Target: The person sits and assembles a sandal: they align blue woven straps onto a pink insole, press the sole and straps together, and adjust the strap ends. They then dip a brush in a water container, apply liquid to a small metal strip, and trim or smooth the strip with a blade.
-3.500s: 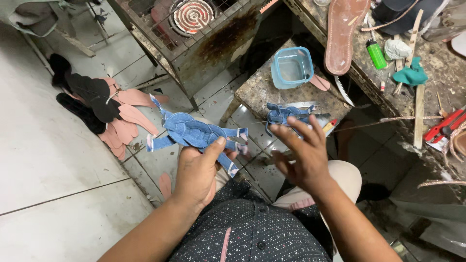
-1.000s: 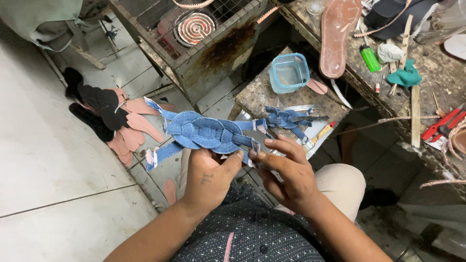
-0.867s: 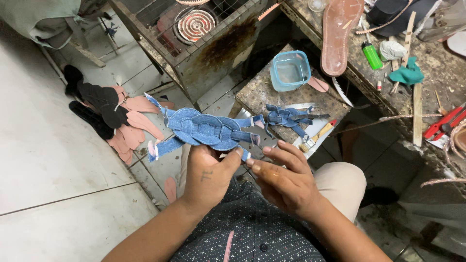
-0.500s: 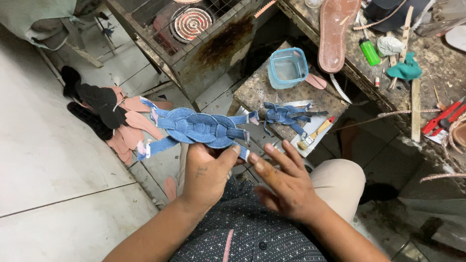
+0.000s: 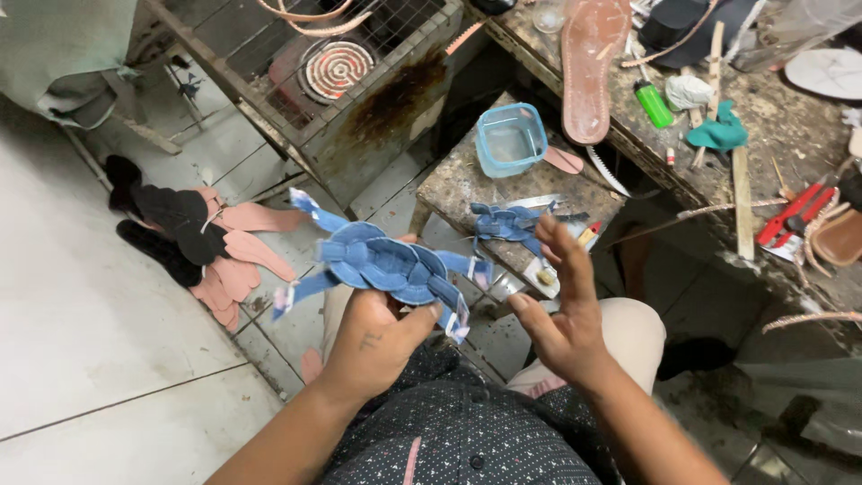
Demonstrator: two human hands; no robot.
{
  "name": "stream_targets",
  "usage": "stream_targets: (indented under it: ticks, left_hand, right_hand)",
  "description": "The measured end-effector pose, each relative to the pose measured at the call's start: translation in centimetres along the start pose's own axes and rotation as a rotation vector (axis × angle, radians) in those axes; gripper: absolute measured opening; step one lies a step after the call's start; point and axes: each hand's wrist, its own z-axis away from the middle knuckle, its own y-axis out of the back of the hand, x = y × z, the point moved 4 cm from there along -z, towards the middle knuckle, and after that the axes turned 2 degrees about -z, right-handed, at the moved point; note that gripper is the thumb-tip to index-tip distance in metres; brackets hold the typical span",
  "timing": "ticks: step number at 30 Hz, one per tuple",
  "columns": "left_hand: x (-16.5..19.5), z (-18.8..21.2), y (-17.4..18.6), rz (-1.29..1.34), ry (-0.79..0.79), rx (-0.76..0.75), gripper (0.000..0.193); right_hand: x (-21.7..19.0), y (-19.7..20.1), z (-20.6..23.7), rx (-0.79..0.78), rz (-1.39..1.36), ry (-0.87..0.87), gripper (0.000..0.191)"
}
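Note:
My left hand (image 5: 373,339) grips a braided piece of blue straps (image 5: 386,265), held flat above my lap with loose strap ends sticking out on both sides. My right hand (image 5: 561,310) hovers just right of the braid, fingers spread, holding nothing. A second blue braided piece (image 5: 507,222) lies on the small stone block (image 5: 458,180) ahead, next to a blue plastic tub (image 5: 510,139).
Pink and black sole cutouts (image 5: 211,247) lie on the tiled floor at left. A rusty metal cage with a coil heater (image 5: 337,67) stands ahead. The workbench (image 5: 763,117) at right carries a brown sole (image 5: 593,63), green lighter, red pliers, sticks and scraps.
My right hand has let go of the braid and opened, moving off to the right. The left hand keeps the braid, which has grown more woven since the earliest frame.

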Motion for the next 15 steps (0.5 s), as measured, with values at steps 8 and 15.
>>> stream_targets:
  ticks: [8, 15]
  left_hand:
    - [-3.6, -0.8, -5.4, -0.535, 0.170, -0.365, 0.026]
    - [-5.0, -2.0, -7.4, -0.453, 0.015, -0.361, 0.042]
  right_hand:
    - [-1.2, 3.9, -2.5, -0.224, -0.291, -0.231, 0.098]
    - [2.8, 10.2, -1.1, 0.054, -0.244, -0.400, 0.102]
